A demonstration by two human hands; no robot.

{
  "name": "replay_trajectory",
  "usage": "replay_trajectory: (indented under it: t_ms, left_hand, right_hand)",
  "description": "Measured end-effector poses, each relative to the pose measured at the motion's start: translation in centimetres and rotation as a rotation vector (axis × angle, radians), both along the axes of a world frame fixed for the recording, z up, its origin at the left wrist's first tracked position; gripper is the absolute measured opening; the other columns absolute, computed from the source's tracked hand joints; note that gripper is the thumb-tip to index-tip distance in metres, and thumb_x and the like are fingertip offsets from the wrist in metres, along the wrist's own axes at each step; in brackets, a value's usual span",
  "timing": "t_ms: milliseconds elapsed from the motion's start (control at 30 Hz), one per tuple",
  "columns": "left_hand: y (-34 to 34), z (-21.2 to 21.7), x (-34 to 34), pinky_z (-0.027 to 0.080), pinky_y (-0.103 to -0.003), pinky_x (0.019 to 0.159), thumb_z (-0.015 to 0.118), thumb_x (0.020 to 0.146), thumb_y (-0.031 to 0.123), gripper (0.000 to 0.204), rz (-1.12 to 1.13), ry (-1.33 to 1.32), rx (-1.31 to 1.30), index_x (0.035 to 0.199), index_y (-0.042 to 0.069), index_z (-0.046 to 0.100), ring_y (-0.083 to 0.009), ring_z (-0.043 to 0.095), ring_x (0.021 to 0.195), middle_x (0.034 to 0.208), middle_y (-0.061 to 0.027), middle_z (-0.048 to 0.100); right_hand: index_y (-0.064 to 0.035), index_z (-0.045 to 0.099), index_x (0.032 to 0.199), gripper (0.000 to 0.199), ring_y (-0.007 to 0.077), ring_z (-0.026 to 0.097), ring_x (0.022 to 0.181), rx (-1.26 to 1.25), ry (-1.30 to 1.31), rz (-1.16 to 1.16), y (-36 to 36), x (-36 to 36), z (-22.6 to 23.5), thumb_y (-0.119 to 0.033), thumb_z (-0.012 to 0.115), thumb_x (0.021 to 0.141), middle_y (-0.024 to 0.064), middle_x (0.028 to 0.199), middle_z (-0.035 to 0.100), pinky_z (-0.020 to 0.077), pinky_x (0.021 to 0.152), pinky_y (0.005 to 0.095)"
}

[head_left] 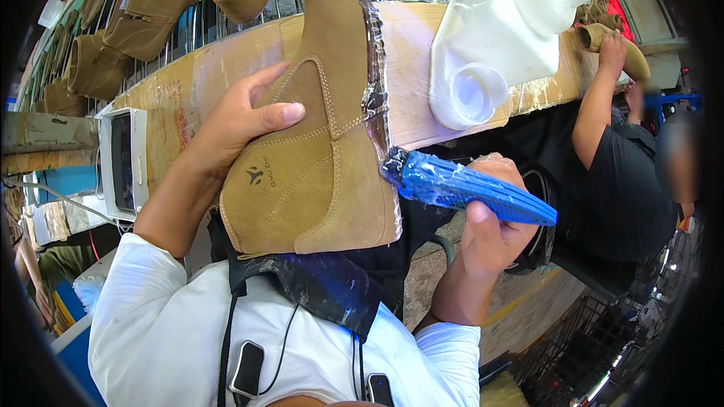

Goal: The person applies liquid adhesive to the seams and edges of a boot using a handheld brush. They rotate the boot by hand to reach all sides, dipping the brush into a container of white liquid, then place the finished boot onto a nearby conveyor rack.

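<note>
My left hand (253, 109) is closed on a tan ankle boot (309, 181), its thumb lying on the side of the upper while the fingers pass behind. The boot is turned so its toe points away from me and its bottom edge faces right. A dark, wet-looking band with whitish smears runs along that edge. Pinched in my right hand (494, 218) is a blue-handled brush (471, 185), crusted with whitish residue. Its dark bristle end touches the boot's bottom edge near the heel half.
A white plastic bottle with a round open cup (490, 45) stands on the cardboard-covered bench (411, 38). Several tan boots (151, 19) sit on a metal-rod rack beyond. At right, a co-worker in black (622, 196) holds another boot (615, 49). A white-framed device (124, 162) stands left.
</note>
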State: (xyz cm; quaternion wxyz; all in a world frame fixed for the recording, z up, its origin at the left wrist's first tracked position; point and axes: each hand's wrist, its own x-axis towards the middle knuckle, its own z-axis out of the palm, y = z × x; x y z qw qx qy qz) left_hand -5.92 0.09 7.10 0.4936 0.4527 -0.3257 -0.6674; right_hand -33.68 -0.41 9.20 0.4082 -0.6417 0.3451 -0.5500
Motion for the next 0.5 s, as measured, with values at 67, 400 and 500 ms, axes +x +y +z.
replay_trajectory:
  t_ms: [67,400,500]
  left_hand:
    - [0.0,-0.1,0.1,0.050,-0.028,0.087,0.072,0.077,0.022,0.072,0.004,0.033,-0.002,0.134,-0.006,0.040,-0.0172,0.061,0.100,0.119,-0.0142,0.057]
    - [0.0,0.2,0.3,0.051,-0.028,0.086,0.068,0.082,0.026,0.065,0.063,0.141,0.032,0.132,-0.006,0.041,-0.0181,0.064,0.097,0.115,-0.0149,0.060]
    - [0.1,0.5,0.4,0.051,-0.029,0.086,0.068,0.082,0.026,0.065,0.077,0.139,0.071,0.132,-0.007,0.040,-0.0186,0.064,0.097,0.115,-0.0153,0.060]
  right_hand:
    - [0.0023,0.068,0.086,0.027,0.0205,0.057,0.071,-0.019,0.025,-0.005,0.4,-0.2,0.4,-0.019,0.073,0.072,0.0143,0.081,0.065,0.0423,0.068,0.0309]
    - [-0.0014,0.068,0.083,0.030,0.0201,0.058,0.061,-0.204,0.156,-0.038,2.5,-1.1,2.7,-0.027,0.077,0.072,0.0099,0.072,0.065,0.0435,0.057,0.0280]
    - [-0.0003,0.067,0.084,0.032,0.0195,0.056,0.059,-0.241,0.076,-0.015,2.0,-1.5,2.6,-0.027,0.077,0.071,0.0108,0.072,0.064,0.0422,0.056,0.0277]
